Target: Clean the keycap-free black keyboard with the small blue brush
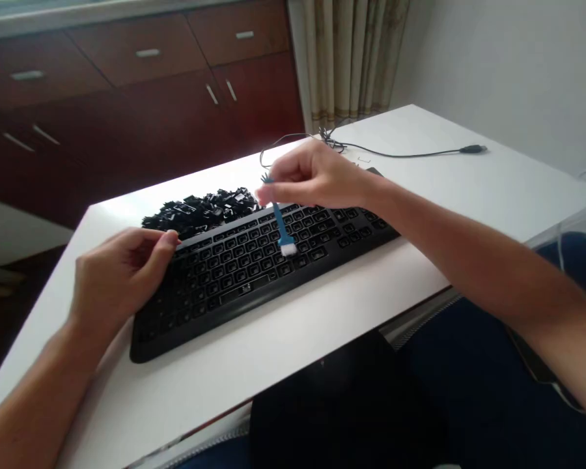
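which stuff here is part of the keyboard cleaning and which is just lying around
In use: keyboard, blue brush in the right hand, heap of removed keycaps, left hand steadying the keyboard's end.

Lying about: USB cable, curtain, cabinet drawers.

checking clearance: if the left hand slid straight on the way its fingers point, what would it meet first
Probably the pile of loose black keycaps behind the keyboard. The left hand already rests on the keyboard's left end, fingers aimed up and right, though depth is unclear.
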Demonstrator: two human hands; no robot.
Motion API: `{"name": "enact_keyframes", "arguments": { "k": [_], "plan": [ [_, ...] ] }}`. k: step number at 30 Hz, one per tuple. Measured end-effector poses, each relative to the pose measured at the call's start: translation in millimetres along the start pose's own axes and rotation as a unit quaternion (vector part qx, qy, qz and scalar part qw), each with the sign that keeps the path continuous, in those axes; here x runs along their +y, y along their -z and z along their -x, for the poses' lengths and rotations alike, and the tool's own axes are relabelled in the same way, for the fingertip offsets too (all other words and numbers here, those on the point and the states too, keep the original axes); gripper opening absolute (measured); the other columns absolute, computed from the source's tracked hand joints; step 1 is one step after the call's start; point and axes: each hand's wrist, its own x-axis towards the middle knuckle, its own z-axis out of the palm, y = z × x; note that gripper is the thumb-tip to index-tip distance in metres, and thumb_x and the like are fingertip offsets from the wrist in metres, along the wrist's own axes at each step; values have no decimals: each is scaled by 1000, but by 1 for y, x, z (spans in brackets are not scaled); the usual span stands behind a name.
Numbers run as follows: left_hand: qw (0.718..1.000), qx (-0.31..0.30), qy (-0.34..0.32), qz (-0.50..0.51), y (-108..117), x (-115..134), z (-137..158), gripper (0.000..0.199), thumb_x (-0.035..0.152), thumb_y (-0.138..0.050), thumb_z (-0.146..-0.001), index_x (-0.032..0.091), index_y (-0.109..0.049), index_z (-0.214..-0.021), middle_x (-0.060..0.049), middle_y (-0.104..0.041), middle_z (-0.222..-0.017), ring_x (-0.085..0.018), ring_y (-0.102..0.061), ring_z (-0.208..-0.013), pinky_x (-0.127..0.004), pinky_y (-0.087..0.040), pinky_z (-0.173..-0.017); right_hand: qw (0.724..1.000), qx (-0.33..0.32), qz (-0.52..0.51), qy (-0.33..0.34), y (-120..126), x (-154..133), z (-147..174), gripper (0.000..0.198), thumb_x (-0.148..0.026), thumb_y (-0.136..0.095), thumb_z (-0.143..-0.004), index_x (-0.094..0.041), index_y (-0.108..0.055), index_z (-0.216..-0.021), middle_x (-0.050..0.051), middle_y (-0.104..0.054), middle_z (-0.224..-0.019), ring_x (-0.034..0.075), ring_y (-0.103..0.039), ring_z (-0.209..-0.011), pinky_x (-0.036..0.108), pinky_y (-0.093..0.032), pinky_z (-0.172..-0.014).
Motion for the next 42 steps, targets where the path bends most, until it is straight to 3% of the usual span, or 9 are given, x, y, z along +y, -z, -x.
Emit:
{"name": "enact_keyframes", "arguments": {
  "k": [5,9,12,18,20,24,30,36,42],
  "plan": [
    [999,-14,-14,28,2,-6,-1,23,39,-66,-84,16,-71,-85,7,-61,-68,-2,-51,-57,-15,-38,-59,987,113,99,-52,0,-8,14,46,-51,-34,-96,-20,-65,-107,1,-55,-74,14,-49,-75,28,-37,-72],
    [999,-22,-11,33,5,-3,-2,24,40,-66,-84,16,-70,-83,6,-59,-67,-4,-49,-57,-17,-37,-58,985,154,-4,-84,-4,-10,13,46,-53,-37,-96,-19,-66,-108,-2,-50,-66,12,-43,-62,26,-35,-61],
    [999,-33,-24,25,7,-4,0,25,40,-62,-87,17,-68,-85,4,-59,-69,-6,-49,-58,-19,-38,-59,988,129,-84,-30,-13,0,9,44,-51,-44,-94,-17,-71,-96,-5,-42,-55,10,-35,-52,26,-29,-50],
    [998,-46,-15,46,9,-4,1,27,42,-59,-89,17,-68,-85,2,-60,-70,-8,-49,-58,-22,-39,-60,953,298,7,46,-22,-3,7,29,-40,-58,-90,-19,-76,-96,-4,-50,-55,7,-41,-53,25,-35,-57],
    [998,-37,-6,53,10,-4,1,28,43,-58,-89,18,-68,-83,1,-60,-69,-9,-49,-57,-23,-39,-59,956,292,-38,17,-22,-9,6,30,-42,-59,-89,-18,-77,-90,-5,-46,-51,6,-37,-50,25,-32,-51],
    [998,-33,-4,60,12,-5,1,27,42,-57,-89,19,-67,-80,1,-60,-68,-9,-49,-56,-24,-39,-58,961,118,-250,-23,-29,-15,5,33,-44,-58,-90,-17,-75,-96,-5,-51,-49,7,-44,-45,24,-36,-45],
    [997,-23,-13,74,15,-8,2,27,39,-55,-90,18,-66,-78,0,-59,-66,-10,-48,-56,-24,-38,-56,962,265,-73,4,-30,-23,9,24,-33,-64,-87,-23,-75,-106,-4,-62,-58,7,-51,-51,24,-42,-53],
    [996,-33,-15,87,14,-9,4,26,38,-55,-91,18,-66,-79,0,-58,-67,-9,-47,-57,-23,-38,-55,948,140,-269,-96,-34,-22,6,31,-43,-55,-91,-21,-75,-98,-4,-53,-50,8,-44,-45,25,-34,-42],
    [995,-27,-18,90,14,-10,4,27,38,-54,-91,18,-65,-78,0,-58,-67,-10,-48,-58,-23,-38,-55,965,245,-87,-25,-39,-25,8,27,-34,-62,-88,-25,-74,-110,-1,-66,-66,10,-56,-59,26,-46,-59]
  ]
}}
